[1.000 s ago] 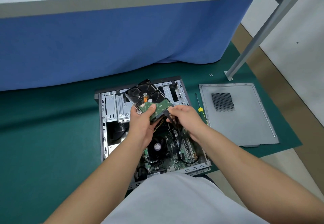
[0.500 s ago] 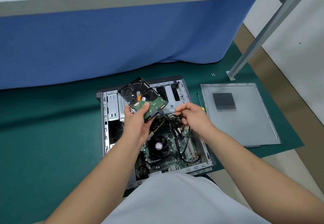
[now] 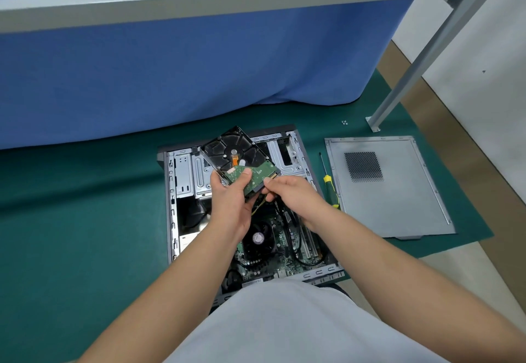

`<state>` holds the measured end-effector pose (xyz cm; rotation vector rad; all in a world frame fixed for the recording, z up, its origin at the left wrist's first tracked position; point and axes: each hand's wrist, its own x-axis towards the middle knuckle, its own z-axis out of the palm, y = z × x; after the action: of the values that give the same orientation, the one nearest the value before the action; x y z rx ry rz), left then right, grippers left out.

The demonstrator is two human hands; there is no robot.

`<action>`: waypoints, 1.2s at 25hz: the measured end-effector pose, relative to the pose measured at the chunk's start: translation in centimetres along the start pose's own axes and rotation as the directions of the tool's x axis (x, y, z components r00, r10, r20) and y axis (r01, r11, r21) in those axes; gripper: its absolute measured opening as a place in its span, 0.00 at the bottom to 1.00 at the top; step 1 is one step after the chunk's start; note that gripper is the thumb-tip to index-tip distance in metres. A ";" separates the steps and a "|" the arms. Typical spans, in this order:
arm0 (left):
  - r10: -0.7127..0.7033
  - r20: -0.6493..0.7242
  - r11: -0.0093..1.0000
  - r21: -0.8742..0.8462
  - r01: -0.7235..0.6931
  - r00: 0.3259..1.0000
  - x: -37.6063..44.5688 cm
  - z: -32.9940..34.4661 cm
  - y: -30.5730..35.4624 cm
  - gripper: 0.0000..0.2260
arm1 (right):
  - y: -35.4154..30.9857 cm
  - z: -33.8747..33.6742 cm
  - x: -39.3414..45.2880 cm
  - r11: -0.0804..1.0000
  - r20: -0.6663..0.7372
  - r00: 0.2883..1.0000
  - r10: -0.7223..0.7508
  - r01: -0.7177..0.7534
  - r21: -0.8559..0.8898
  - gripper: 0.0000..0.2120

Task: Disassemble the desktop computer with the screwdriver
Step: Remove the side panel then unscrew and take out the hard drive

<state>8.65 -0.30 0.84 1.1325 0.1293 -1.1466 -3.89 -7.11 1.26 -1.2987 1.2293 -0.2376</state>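
Observation:
The open desktop computer case (image 3: 182, 180) lies flat on the green mat, its motherboard and round CPU fan (image 3: 259, 239) exposed. My left hand (image 3: 231, 200) grips a black hard drive (image 3: 234, 152) above the case, circuit board side up, thumb on the green board. My right hand (image 3: 293, 193) pinches a cable connector at the drive's near corner; the connector is mostly hidden by my fingers. The screwdriver (image 3: 330, 189), green and yellow handled, lies on the mat just right of the case, untouched.
The removed grey side panel (image 3: 398, 200) with its mesh vent lies right of the screwdriver. Loose screws (image 3: 344, 122) sit beyond it near a metal frame leg (image 3: 375, 123). A blue curtain (image 3: 199, 64) hangs behind the case. Green mat (image 3: 71, 220) stretches to the left.
My right hand, which had drawn away to the right half a second ago, has come back to the drive's near corner. The drive has tilted and shifted a little in my left hand.

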 end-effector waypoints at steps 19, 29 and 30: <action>-0.030 0.009 0.999 0.038 0.030 0.999 -0.6 0.8 -1.7 0.16 | 0.2 -0.8 -0.1 0.983 0.031 0.997 0.070 -0.074 0.167 0.10; -0.004 0.005 0.999 0.045 0.004 1.000 -0.5 1.0 -1.3 0.18 | -0.3 0.1 -0.1 0.976 -0.044 0.996 0.076 -0.066 0.205 0.11; 0.008 0.000 0.999 0.046 -0.008 1.000 -0.4 1.2 -1.4 0.18 | -0.3 0.5 -0.1 0.975 -0.073 0.995 0.073 -0.056 0.213 0.11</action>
<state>6.90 -0.91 0.73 1.1724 0.0990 -1.1478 -3.38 -6.85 1.46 -1.0728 1.2760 -0.3664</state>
